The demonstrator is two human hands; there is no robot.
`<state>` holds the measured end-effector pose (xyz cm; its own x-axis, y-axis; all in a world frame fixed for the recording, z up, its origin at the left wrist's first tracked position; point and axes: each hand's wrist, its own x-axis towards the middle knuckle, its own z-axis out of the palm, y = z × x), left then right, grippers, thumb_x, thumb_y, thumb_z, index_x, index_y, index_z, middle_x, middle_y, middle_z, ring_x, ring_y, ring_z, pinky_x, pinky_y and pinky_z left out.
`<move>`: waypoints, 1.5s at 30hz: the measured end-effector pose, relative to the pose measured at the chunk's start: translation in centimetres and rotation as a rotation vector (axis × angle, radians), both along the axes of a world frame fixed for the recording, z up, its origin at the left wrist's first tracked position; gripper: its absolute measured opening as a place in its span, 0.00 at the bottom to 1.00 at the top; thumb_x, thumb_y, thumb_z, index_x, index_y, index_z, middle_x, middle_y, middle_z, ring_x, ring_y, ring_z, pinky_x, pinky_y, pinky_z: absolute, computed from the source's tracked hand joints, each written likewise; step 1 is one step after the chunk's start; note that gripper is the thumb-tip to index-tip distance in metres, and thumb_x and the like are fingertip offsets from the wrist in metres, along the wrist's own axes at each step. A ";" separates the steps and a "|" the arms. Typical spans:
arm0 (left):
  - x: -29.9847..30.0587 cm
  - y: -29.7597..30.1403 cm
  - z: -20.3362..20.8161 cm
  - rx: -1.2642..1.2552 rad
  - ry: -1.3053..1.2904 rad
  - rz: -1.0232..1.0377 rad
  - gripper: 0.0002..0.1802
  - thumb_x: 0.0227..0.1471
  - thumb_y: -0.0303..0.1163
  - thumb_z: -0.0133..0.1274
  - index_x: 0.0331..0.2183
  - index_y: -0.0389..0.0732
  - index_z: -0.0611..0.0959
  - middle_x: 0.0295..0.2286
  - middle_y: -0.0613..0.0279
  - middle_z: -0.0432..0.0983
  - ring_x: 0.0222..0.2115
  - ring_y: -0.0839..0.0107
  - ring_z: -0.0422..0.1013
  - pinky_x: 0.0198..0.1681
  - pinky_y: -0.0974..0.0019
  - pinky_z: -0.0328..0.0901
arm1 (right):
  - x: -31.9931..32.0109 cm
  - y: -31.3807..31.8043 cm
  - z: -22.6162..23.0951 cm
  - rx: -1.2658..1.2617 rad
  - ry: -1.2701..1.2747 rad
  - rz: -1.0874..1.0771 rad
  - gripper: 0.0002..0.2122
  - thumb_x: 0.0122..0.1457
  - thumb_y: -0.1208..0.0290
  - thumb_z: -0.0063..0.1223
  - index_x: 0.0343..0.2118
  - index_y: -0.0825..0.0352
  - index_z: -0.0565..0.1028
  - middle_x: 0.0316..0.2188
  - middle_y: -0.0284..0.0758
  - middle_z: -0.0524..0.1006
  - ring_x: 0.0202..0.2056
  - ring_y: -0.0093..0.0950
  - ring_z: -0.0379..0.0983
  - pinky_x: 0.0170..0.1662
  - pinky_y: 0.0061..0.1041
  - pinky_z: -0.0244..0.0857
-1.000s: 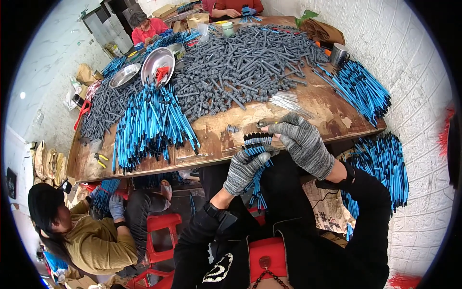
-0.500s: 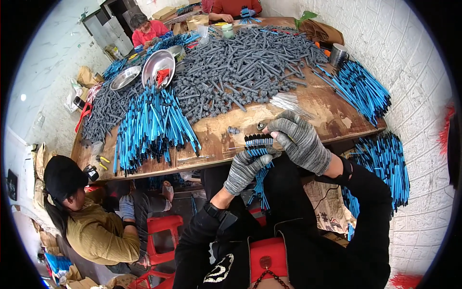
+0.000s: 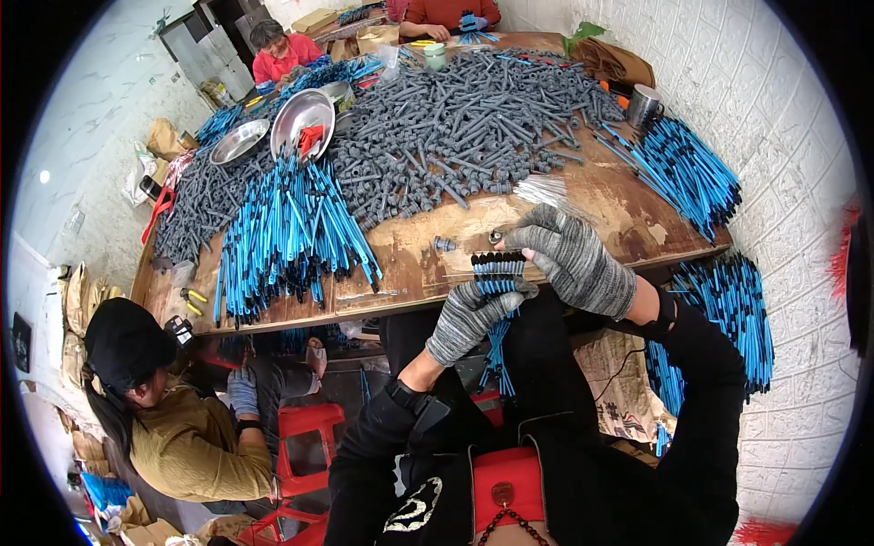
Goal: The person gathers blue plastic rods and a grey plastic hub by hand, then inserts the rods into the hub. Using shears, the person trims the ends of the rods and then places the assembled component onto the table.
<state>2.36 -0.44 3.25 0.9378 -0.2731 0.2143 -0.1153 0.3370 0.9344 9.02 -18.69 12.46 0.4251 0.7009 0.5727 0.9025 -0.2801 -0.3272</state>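
Observation:
My left hand (image 3: 464,320), in a grey knitted glove, is closed round a bundle of thin blue tubes (image 3: 497,357). Their black-tipped ends (image 3: 497,258) line up in a tight row above my fingers, and the other ends hang below the hand over my lap. A fine straight wire or rod (image 3: 458,275) sticks out to the left of the row. My right hand (image 3: 583,264), gloved alike, has its thumb and fingers pinched at the row's right end; what lies between them is too small to make out. A grey fitting (image 3: 443,245) lies just beyond the row.
A big heap of grey plastic fittings (image 3: 437,127) covers the wooden table (image 3: 410,264). Blue tubes (image 3: 291,237) are piled left, with more (image 3: 678,173) at right. Thin white strips (image 3: 542,191) lie ahead. Metal bowls (image 3: 302,118) stand back left. A co-worker (image 3: 187,409) sits left.
The row of tube ends sits slightly farther right in the picture, and the thin wire now shows out to its left. My right hand has shifted a little; both hands keep their closed hold.

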 end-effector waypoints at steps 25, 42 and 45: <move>-0.4 0.0 0.6 0.048 -0.036 -0.024 0.15 0.53 0.28 0.54 0.44 0.38 0.79 0.36 0.64 0.78 0.41 0.76 0.71 0.45 0.71 0.66 | -1.5 -0.1 -0.9 0.206 0.196 0.045 0.14 0.56 0.79 0.38 0.43 0.65 0.73 0.38 0.38 0.70 0.42 0.36 0.68 0.49 0.33 0.61; -0.4 -0.2 0.5 0.020 -0.005 -0.019 0.17 0.53 0.28 0.54 0.46 0.39 0.77 0.37 0.65 0.78 0.40 0.77 0.71 0.43 0.73 0.66 | -2.3 -0.1 0.4 0.233 0.194 -0.005 0.12 0.57 0.79 0.41 0.41 0.67 0.75 0.36 0.38 0.71 0.42 0.35 0.68 0.48 0.31 0.62; -0.5 -0.3 0.8 0.008 0.008 -0.032 0.17 0.53 0.28 0.54 0.46 0.40 0.77 0.37 0.65 0.78 0.40 0.77 0.71 0.43 0.73 0.66 | -1.5 -0.7 -0.1 0.218 0.150 0.019 0.13 0.56 0.79 0.41 0.42 0.67 0.75 0.37 0.38 0.71 0.42 0.36 0.68 0.49 0.31 0.62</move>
<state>1.90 -0.73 4.03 0.9302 -0.3048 0.2046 -0.0972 0.3331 0.9379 7.56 -19.37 12.36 0.5045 0.5764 0.6428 0.8438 -0.1715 -0.5086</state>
